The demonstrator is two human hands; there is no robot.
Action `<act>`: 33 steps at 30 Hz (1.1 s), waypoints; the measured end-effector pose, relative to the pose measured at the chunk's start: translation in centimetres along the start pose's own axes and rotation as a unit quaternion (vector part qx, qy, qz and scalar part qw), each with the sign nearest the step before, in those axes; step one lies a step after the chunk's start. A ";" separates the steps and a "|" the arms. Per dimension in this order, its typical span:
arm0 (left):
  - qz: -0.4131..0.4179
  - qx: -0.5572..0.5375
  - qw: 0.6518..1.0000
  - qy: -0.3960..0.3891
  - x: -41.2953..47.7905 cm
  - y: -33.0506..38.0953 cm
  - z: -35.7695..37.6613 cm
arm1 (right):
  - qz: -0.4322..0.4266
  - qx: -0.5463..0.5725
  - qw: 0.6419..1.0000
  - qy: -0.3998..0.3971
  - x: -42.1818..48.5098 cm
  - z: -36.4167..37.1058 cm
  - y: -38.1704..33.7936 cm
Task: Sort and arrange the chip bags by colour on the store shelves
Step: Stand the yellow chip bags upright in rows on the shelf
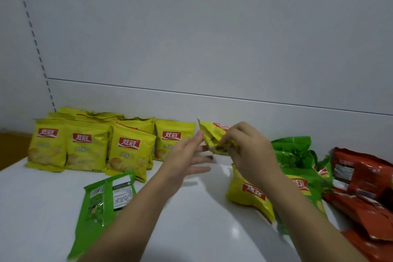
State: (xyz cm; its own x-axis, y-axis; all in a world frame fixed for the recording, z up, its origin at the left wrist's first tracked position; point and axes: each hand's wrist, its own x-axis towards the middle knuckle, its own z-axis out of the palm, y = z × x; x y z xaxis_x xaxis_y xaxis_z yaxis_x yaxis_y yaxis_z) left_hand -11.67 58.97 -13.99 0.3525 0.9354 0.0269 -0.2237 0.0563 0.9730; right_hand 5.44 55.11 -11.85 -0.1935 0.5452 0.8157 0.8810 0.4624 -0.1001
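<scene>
- My right hand [244, 147] holds one yellow chip bag [210, 134] up above the shelf [202, 219], its fingers [231, 134] curled round the bag's lower right part.
- My left hand [187, 155] is wide, fingers straight and spread, the topmost fingertip right at the bag's left edge; I cannot tell whether it touches.
- The standing yellow bags [127, 151] are lined up at the back left, logos facing me, more rows behind them.
- A green bag [104, 204] lies label-side up at the front left, apart from the rest.
- A second yellow bag [246, 195] lies under my right forearm.
- To its right sit crumpled green bags [293, 151], then red bags [361, 176] piled at the far right.
- A white back panel [212, 38] rises behind everything.
</scene>
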 end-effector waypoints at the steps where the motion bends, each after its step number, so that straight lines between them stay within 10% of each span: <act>1: -0.002 -0.034 0.999 -0.001 -0.1 -0.4 -0.1 | -0.047 -0.008 0.999 0.008 -1.1 1.1 -1.0; 6: 0.027 -0.085 0.992 0.086 -0.6 -3.1 -1.1 | -0.083 0.038 0.995 -0.024 -4.9 5.2 -3.1; 12: -0.008 -0.074 0.986 0.147 -1.4 -6.0 -3.0 | 0.273 0.150 0.950 0.029 -6.5 4.8 -3.3; 15: 0.023 -0.062 0.982 0.174 -1.2 -6.3 -3.6 | 0.405 0.259 0.871 -0.097 -6.7 4.6 -2.6; 19: 0.048 -0.041 0.975 0.213 -1.5 -6.5 -3.8 | 0.385 0.345 0.827 -0.224 -7.4 4.7 -3.4; 33: 0.084 0.143 0.958 0.234 -3.1 -6.7 -2.9 | 0.416 0.531 0.715 -0.187 -6.7 3.0 -2.9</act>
State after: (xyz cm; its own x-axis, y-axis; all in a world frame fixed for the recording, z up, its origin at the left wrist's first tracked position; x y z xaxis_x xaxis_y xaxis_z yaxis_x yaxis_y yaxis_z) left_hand -13.89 56.66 -21.26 -0.1271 0.9809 0.1473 0.0402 -0.1433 0.9889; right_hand 2.89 52.24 -18.77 -0.0698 0.9970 0.0336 -0.0271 0.0318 -0.9991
